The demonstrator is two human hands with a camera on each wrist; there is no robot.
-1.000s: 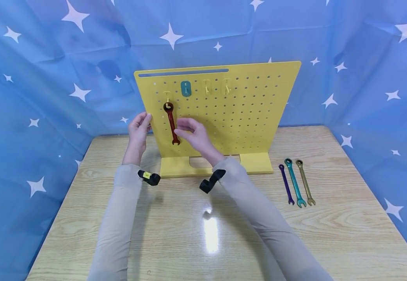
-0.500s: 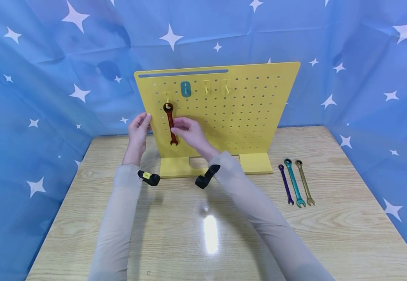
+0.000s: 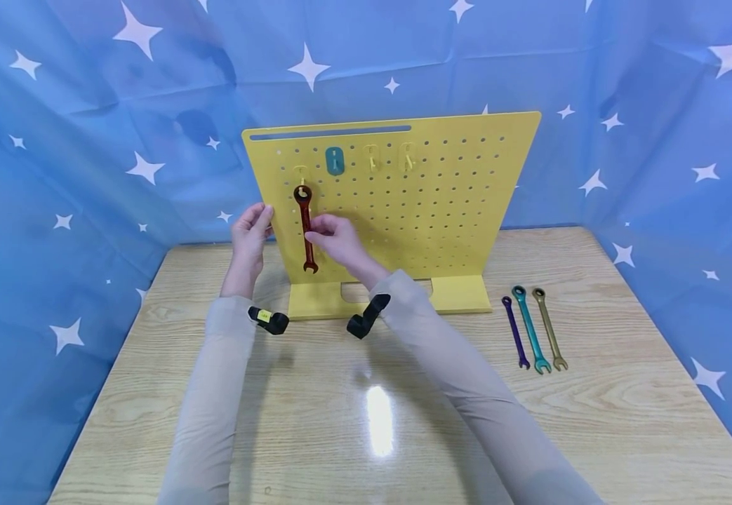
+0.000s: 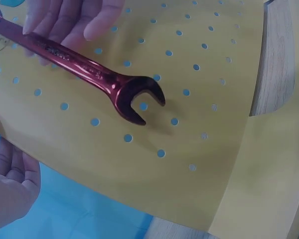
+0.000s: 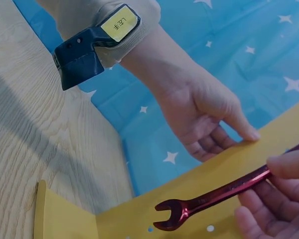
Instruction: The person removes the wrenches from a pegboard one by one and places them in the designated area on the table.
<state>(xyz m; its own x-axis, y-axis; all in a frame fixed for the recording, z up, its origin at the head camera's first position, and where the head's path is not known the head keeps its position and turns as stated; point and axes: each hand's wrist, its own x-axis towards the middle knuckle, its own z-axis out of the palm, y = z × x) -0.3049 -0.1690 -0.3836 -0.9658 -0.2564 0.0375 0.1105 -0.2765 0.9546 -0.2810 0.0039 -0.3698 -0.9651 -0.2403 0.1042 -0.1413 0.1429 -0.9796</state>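
A red combination wrench [image 3: 307, 224] stands upright against the yellow pegboard [image 3: 454, 245], its ring end at a yellow hook [image 3: 302, 177] near the board's left side. My right hand [image 3: 339, 242] pinches the wrench's shaft from the right, the thumb on its front in the right wrist view. The open jaw end of the wrench [image 4: 137, 97] points down, away from my fingers, in the left wrist view. My left hand [image 3: 249, 238] grips the board's left edge, thumb on the front and fingers partly hidden behind it.
More hooks sit along the board's upper part: a teal hook [image 3: 335, 161] and two yellow ones. Purple [image 3: 515, 333], teal [image 3: 531, 330] and gold [image 3: 550, 330] wrenches lie side by side on the wooden table [image 3: 315, 421], right of the board's base. A starry blue curtain [image 3: 182, 63] hangs behind.
My right hand has moved left and taken hold of the wrench's shaft. The wrench's lower end has swung left and dropped slightly. My left hand stays at the board's edge.
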